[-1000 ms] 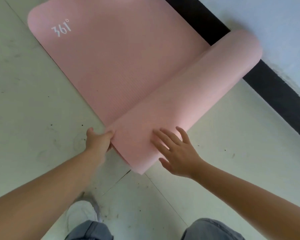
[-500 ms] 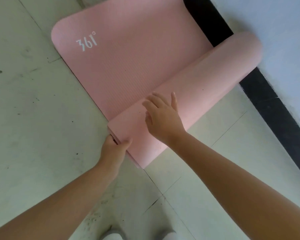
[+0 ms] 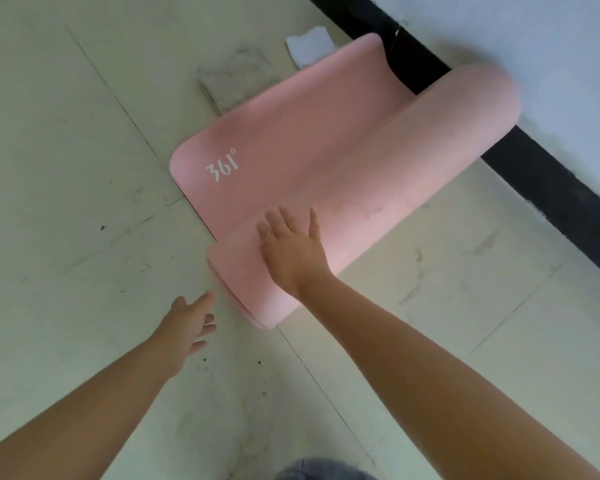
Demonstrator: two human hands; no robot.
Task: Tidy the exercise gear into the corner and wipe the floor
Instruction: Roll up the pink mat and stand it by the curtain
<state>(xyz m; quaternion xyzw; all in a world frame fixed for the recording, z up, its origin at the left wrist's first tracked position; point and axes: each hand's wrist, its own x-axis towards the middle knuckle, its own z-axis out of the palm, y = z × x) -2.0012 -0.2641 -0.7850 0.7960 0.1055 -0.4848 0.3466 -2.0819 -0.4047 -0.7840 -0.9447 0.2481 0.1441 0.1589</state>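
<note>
A pink exercise mat point(image 3: 302, 133) with a white "361°" mark lies on the pale floor, mostly wound into a thick roll point(image 3: 413, 174) that runs from near me out to the wall. Only a short flat stretch is left unrolled. My right hand point(image 3: 291, 249) lies flat on the near end of the roll, fingers spread. Just short of that end hovers my left hand point(image 3: 189, 329), open, touching nothing.
A grey rag point(image 3: 236, 77) and a white cloth point(image 3: 309, 46) lie on the floor beyond the mat's far edge. A black skirting strip point(image 3: 541, 181) runs along the white wall at the right. The tiled floor point(image 3: 84, 220) carries dark specks and scuffs.
The roll has gone further along the mat, so less flat mat shows. My left hand has let go of the roll's end and pulled back. Rag and cloth have come into view.
</note>
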